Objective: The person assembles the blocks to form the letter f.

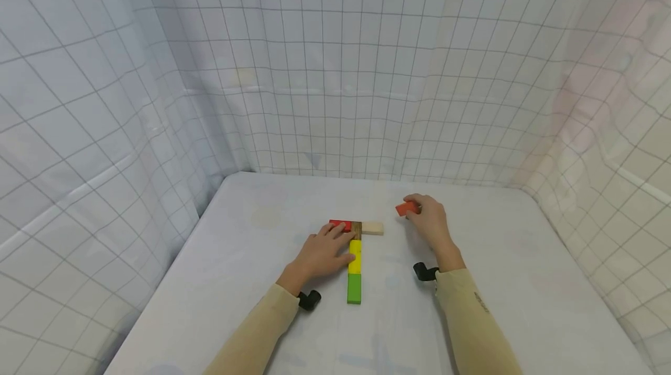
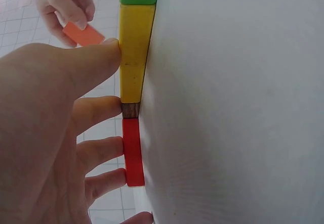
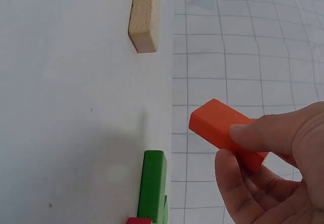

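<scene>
My left hand lies with fingers spread over a T-shaped row of wooden blocks. In the left wrist view its thumb touches a yellow block, while other fingertips are at the brown block and the red block. A green block forms the near end of the stem, and a pale wood block makes the right arm of the T. My right hand pinches an orange block between thumb and fingers, held above the table to the right of the pale block.
Another green block and part of a red block show low in the right wrist view. The white table is enclosed by grid-patterned curtains at the back and sides. Black wrist mounts stick out by both cuffs.
</scene>
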